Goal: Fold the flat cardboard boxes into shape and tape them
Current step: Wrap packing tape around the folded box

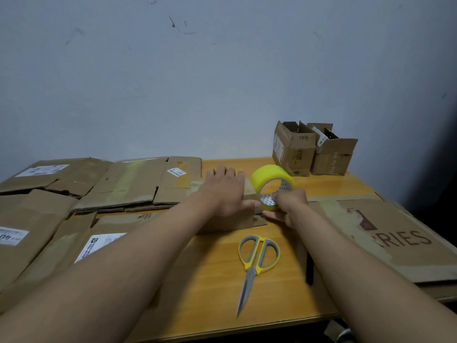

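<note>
- Cardboard is nearly everywhere on the wooden table (222, 280), and most of it is still flat: a spread of flattened boxes (118, 186) covers the left side, and one large printed sheet (385, 233) lies on the right.
- We count two small boxes (314, 149) already standing in shape at the far right edge against the wall, their top flaps up (whether their bottoms are taped, we cannot tell from here).
- We have one small box (230, 219) in hand at the table's middle; it reads as folded up, with our left hand (225, 191) pressed flat on top of it, fingers spread and straight.
- Our right hand (286, 206) grips the yellow tape roll (273, 186), fingers curled round its lower rim, and holds it against the right end of that box.
- We judge this to be the start of taping the third box; no fresh strip is clearly visible across it.
- Scissors (257, 258) lie untouched just in front, near enough for the cut.
- By our estimate the task is at an early stage, with most of the flat stock left to do.
</note>
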